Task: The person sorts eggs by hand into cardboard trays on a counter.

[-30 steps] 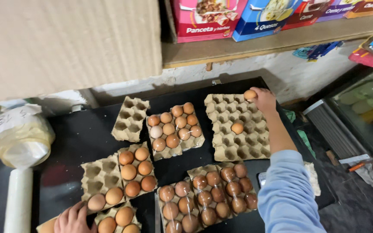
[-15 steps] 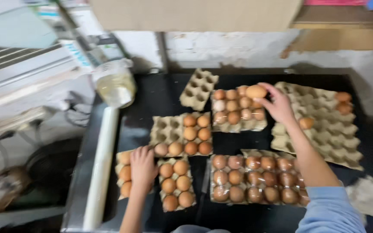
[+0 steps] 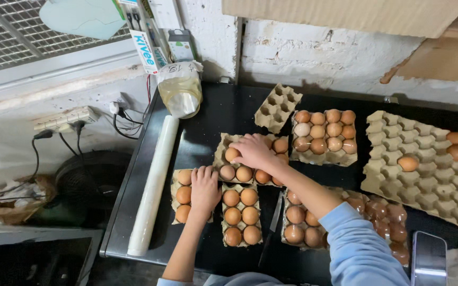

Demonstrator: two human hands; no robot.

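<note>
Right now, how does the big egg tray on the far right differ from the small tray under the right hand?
The big egg tray is mostly empty, with only three eggs showing; the small tray is nearly full. The big egg tray has many more cups and lies untouched, while the right hand rests over the small tray, fingertips at an egg. The left hand lies on a third tray. Both are brown pulp cardboard on the black table.

Egg trays (image 3: pixel 425 175): rough matt pulp cardboard. Table (image 3: pixel 223 114): glossy black. Eggs (image 3: pixel 324 130): smooth.
</note>
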